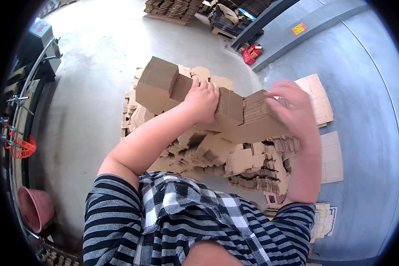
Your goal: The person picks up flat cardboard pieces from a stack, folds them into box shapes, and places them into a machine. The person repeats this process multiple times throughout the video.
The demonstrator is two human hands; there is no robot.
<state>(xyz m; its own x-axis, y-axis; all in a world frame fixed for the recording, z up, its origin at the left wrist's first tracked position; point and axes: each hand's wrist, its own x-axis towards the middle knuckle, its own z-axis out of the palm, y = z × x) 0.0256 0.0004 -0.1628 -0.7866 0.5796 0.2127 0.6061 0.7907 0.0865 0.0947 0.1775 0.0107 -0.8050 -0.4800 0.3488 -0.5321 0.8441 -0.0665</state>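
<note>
A thick bundle of flat brown die-cut cardboard blanks [230, 106] lies across the middle, its edges facing up. My left hand [204, 101] is laid over the bundle's centre, fingers on the far side and thumb toward me, gripping it. At the bundle's right end is my right hand [291, 108], smeared by motion. Its thumb and fingers are curved and apart, beside the layered edges, with nothing visible between them. The bundle's left part [157, 84] stands up as a block. More cardboard blanks [201, 150] lie in uneven piles beneath it.
A blue-grey wall runs along the right, with flat cardboard sheets [314, 98] against it. Stacked cardboard [170, 9] stands on a pallet at the far end. Red gear [252, 53] sits by the wall. Machinery [42, 48], a coiled orange hose [25, 148] and a pink bucket [36, 207] are at left.
</note>
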